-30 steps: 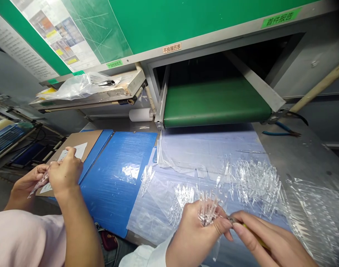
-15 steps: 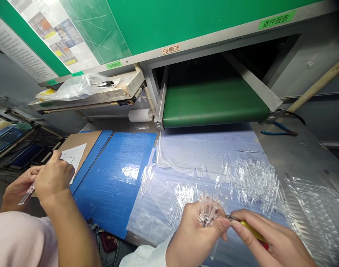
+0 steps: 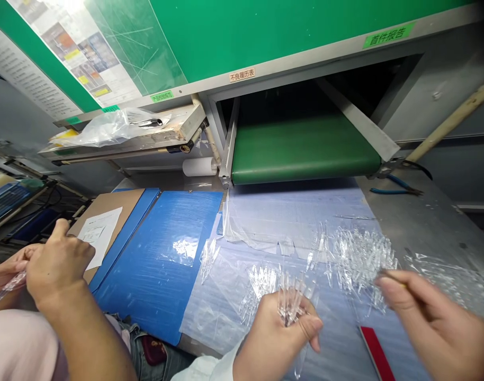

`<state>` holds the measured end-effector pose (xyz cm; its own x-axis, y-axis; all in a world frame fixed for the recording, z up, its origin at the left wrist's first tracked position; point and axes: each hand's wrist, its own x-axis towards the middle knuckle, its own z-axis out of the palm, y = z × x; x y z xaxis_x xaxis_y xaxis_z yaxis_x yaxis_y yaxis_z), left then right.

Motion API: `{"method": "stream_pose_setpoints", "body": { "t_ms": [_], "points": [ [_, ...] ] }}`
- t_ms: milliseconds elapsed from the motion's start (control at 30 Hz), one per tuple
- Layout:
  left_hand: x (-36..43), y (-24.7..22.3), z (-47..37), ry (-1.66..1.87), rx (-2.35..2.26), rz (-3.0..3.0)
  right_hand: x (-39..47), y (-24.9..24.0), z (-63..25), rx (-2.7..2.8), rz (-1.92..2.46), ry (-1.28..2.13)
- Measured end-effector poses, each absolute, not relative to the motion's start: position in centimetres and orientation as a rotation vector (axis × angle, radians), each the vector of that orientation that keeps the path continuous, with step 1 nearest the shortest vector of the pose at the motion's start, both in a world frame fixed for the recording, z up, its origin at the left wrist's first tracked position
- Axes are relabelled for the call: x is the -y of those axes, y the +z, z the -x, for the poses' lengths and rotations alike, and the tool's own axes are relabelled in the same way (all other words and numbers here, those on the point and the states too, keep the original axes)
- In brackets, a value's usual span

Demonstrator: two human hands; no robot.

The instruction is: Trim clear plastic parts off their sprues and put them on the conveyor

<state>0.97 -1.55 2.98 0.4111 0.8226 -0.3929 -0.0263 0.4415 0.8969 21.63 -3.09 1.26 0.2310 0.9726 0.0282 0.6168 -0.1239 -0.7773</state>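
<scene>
My left hand (image 3: 271,336) is closed around a bunch of clear plastic pieces (image 3: 292,299) that fan out above the fist, with one hanging below it. My right hand (image 3: 432,317) is at the right, blurred, its thumb and forefinger pinched near the large heap of clear pieces (image 3: 361,256); what it holds is mostly hidden, with a bit of yellow showing. A red flat strip (image 3: 377,352) lies between my hands. Beside my left fist lies a smaller pile of clear pieces (image 3: 260,286), and a little group (image 3: 209,258) sits farther left.
A green conveyor belt (image 3: 305,153) ends above the back of the plastic-covered table. Blue-handled pliers (image 3: 399,188) lie at the back right. Blue boards (image 3: 166,238) and a paper sheet (image 3: 101,233) are at the left, where another person's hands (image 3: 59,259) hold a clear piece.
My right hand has moved right, away from my left hand, and the yellow-handled tool is now mostly hidden. The red strip has come into view. The other person's hands have shifted left.
</scene>
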Motion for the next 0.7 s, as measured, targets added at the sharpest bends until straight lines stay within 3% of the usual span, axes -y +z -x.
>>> {"method": "stream_pose_setpoints", "body": {
  "t_ms": [400, 700],
  "points": [
    [1.5, 1.1, -1.3, 0.601, -0.967, -0.858, 0.9, -0.4, -18.1, 1.363, 1.604, 1.316],
    [-0.2, -3.4, 0.0, 0.847, -1.017, -0.400, -0.2, -9.4, -15.8, 1.264, 1.723, 1.576]
  ]
}}
